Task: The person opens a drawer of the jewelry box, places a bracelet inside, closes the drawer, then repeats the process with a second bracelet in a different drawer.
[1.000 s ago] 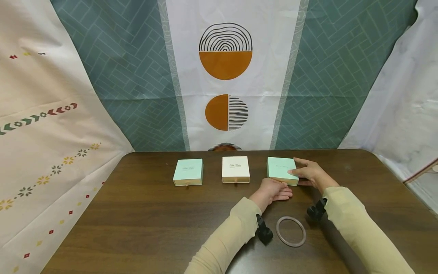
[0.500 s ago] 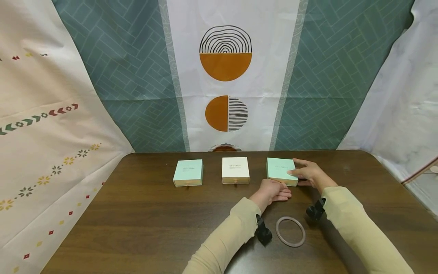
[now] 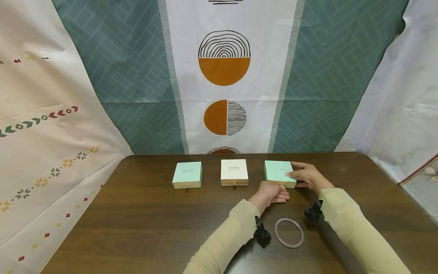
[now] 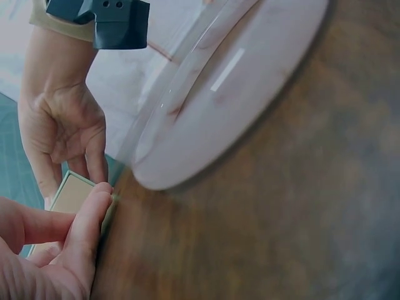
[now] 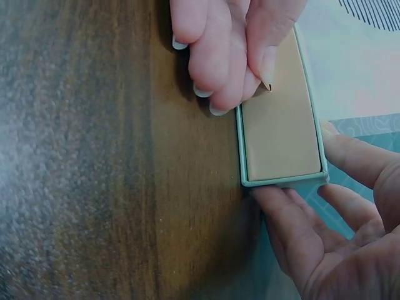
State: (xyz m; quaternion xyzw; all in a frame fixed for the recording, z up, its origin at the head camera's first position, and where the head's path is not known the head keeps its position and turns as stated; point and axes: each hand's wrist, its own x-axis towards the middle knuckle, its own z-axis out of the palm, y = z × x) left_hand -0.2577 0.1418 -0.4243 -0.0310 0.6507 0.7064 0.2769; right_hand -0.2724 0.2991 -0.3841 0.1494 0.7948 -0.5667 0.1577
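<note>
L grip (image 3: 271,191) pinches small tab (image 5: 269,87) on rt-most mint box (image 3: 275,170); R grip (image 3: 309,176) holds box's R side. Ring (image 3: 290,246) lies on counter (image 3: 137,220), nearer cam.

The table (image 3: 137,228) is lit evenly in the head view, pale glare being reflected near the bottom, while its surface is blurred in the dimmer left wrist view and, in the right wrist one, shadow is cast beside the left hand (image 5: 228,56).
</note>
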